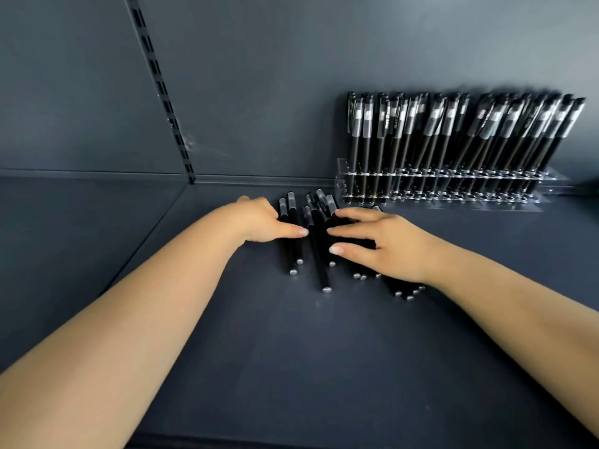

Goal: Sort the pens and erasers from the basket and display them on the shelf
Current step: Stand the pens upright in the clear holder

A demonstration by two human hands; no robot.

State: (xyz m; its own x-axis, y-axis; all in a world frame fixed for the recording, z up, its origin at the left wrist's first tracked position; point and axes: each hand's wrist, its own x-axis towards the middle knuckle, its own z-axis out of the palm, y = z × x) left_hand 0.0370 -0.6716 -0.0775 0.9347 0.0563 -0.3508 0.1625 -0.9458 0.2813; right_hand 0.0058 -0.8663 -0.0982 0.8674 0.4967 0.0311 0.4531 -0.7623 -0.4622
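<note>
- Pens [319, 241] lie loose on the shelf [291, 351], left of the clear rack [437, 186]; roughly a dozen, some hidden.
- Step: gathering them into a bundle.
- Left hand [262, 220] rests on the pile, fingers straight; right hand [382, 243] fingers spread over the pens.
- Next: grip a few, stand them in the rack.
- Rack pens [453, 131]: too many to count. No erasers or basket in view.
</note>
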